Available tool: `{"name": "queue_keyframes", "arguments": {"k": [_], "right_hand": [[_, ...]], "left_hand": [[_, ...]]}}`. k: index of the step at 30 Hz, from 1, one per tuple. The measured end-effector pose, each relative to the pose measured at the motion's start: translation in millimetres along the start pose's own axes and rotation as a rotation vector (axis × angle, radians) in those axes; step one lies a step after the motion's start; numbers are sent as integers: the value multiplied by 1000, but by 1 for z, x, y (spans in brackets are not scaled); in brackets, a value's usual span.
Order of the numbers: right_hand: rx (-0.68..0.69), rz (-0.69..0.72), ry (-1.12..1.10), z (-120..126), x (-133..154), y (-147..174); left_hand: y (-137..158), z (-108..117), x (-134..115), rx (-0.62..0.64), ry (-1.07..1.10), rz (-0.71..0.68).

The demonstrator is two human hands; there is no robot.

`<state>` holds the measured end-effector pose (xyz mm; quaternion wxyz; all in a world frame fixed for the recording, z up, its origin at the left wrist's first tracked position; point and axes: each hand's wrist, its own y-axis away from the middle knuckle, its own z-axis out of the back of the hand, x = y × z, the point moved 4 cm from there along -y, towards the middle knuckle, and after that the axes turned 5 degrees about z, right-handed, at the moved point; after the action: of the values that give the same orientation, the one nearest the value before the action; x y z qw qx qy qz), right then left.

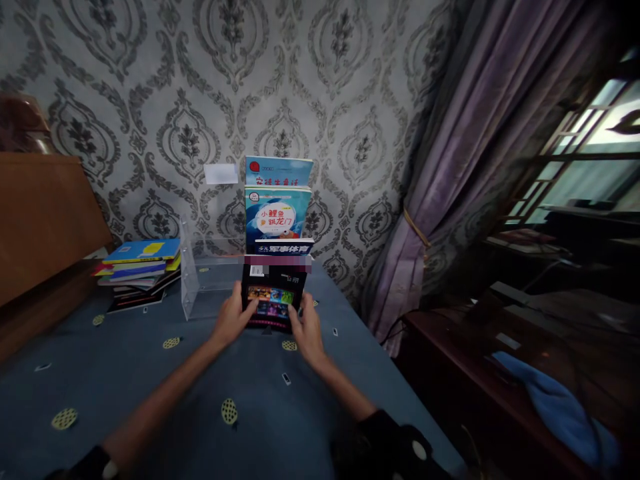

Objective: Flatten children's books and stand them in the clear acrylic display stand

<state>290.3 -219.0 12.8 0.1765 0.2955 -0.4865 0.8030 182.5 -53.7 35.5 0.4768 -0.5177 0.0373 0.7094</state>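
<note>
A black book (pixel 275 283) with rows of small coloured pictures stands upright at the front of a clear plastic rack (pixel 187 273). My left hand (pixel 234 313) grips its left edge, thumb across the cover. On the opposite edge my right hand (pixel 306 327) holds it the same way. Behind it, stepped upward, are a dark magazine (pixel 285 247), a teal book (pixel 275 213) with a white oval, and a light blue book (pixel 279 171) at the back. The lower parts of those behind are hidden.
Left of the rack lies a stack of books (pixel 143 263), beside a brown wooden cabinet (pixel 45 213). A blue patterned cloth (pixel 175 400) covers the surface. At right are a purple curtain (pixel 395 267), a dark red table (pixel 440 347) and a blue cloth (pixel 550 393).
</note>
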Motion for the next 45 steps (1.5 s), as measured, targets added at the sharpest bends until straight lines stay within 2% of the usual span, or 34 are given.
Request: {"name": "queue_keyframes", "arguments": {"k": [5,7,11,18,24,30,38,45], "right_hand": [[-80,140,35,24,4,-81],[-113,205,40,29,4,-109],[-129,296,0,31,-2,-137],[-94,273,8,26,-23,-139],[-70,254,50,24,-37,-135],[-85,295,95,22,-36,-136],[-37,236,107,15,-40,-136],[-108,167,169,18,-54,-122]], "left_hand": [[-63,17,-40,-141,-172,-213],[-84,23,-51,-188,-230,-256],[-106,25,-56,-178,-292,-293],[-110,14,-42,-186,-330,-335],[-108,4,-33,-144,-362,-275],[-108,5,-26,-176,-384,-229],[-109,7,-20,-159,-418,-179],[-102,-6,-24,-107,-573,-72]]}}
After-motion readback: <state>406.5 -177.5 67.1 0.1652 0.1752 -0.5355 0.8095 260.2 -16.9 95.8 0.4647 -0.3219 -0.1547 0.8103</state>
